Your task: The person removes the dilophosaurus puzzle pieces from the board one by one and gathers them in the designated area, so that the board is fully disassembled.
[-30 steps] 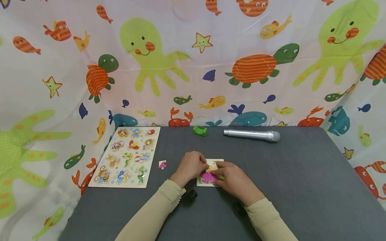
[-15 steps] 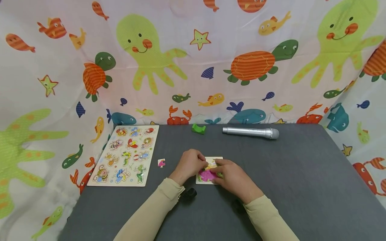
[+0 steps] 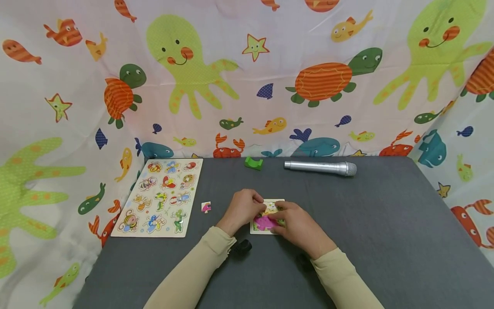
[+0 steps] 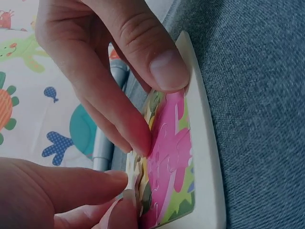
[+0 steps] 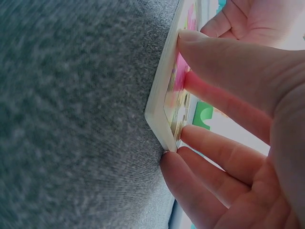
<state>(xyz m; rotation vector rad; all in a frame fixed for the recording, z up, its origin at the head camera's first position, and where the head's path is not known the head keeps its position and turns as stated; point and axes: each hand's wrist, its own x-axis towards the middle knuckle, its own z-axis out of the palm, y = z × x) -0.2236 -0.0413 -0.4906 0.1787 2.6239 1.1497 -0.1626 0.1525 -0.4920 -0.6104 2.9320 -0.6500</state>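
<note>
A small jigsaw puzzle (image 3: 265, 223) lies on the table in front of me, a pink shape showing in its pale frame. My left hand (image 3: 242, 210) is at its upper left; thumb and forefinger come together there and pinch a puzzle piece (image 4: 146, 194), mostly hidden by the fingertips. My right hand (image 3: 302, 225) reaches over the puzzle from the right. In the right wrist view its thumb (image 5: 193, 37) rests on the frame's near edge, and its extended fingers touch the pieces and the side. A loose pink and white puzzle piece (image 3: 206, 207) lies to the left.
A peg puzzle board (image 3: 158, 197) with insect pictures lies at the left. Toward the back are a green notched block (image 3: 253, 163) and a silver microphone (image 3: 320, 168). A patterned sea-animal curtain (image 3: 231, 86) surrounds the grey table (image 3: 386, 240) at the back and sides.
The whole head view shifts slightly upward. Both hands stay at the puzzle with only tiny finger movements; the loose piece stays on the table.
</note>
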